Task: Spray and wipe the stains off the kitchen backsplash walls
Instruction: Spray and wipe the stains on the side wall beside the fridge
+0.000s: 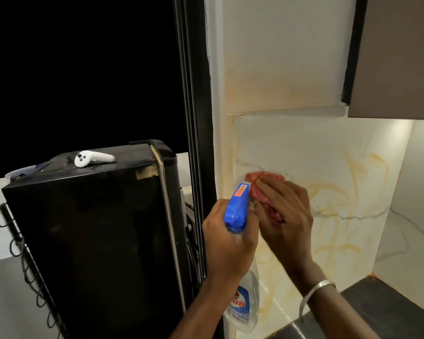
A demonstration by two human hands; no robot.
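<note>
The white marble backsplash carries yellow-orange smears across its middle and lower part. My right hand presses a crumpled red cloth flat against the tile near its left edge. My left hand grips the neck of a clear spray bottle with a blue trigger head, held upright just left of the cloth, nozzle toward the wall.
A black mini fridge stands at the left with a white controller on top. A dark window frame runs beside the wall. A brown upper cabinet hangs at the top right, and a dark countertop lies below.
</note>
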